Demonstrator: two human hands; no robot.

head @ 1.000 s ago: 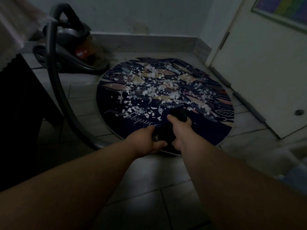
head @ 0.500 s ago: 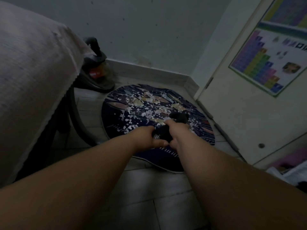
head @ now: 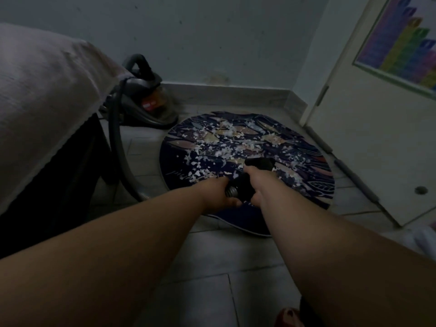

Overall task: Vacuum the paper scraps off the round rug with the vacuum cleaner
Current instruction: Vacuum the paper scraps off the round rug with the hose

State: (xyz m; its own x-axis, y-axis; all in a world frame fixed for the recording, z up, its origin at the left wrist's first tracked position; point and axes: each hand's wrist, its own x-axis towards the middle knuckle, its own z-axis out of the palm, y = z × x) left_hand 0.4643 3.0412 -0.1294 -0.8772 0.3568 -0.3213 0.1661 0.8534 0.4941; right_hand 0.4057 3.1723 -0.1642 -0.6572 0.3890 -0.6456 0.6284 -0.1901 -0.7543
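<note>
Head view: both forearms reach fwd from the bottom of the frame, nearly straight, meeting at frame centre.
Left hand [head: 217, 197]: fingers curled tight round the ribbed end of the hose [head: 115, 138].
Right hand [head: 257, 182]: wrapped round the black nozzle [head: 260, 163], just ahead of the left hand; the two hands are close together.
Nozzle tip: over the near-middle of the round rug [head: 313, 192]; can't tell if it touches the pile.
Rug: lies on the tiled floor [head: 212, 267], centre-right; near edge partly hidden by hands and arms.
Paper scraps [head: 221, 147]: white bits spread over the rug's middle and far half.
Hose path: runs left from the left hand along the floor, then up; a stretch is hidden behind the left forearm.
Vacuum cleaner [head: 148, 100]: upper left of centre, by the wall, left side hidden by a cloth-covered table [head: 35, 90].
Cut off: door [head: 365, 149] w/ poster [head: 401, 43] at right edge; reddish thing [head: 287, 315] at bottom edge, too dim to tell.
</note>
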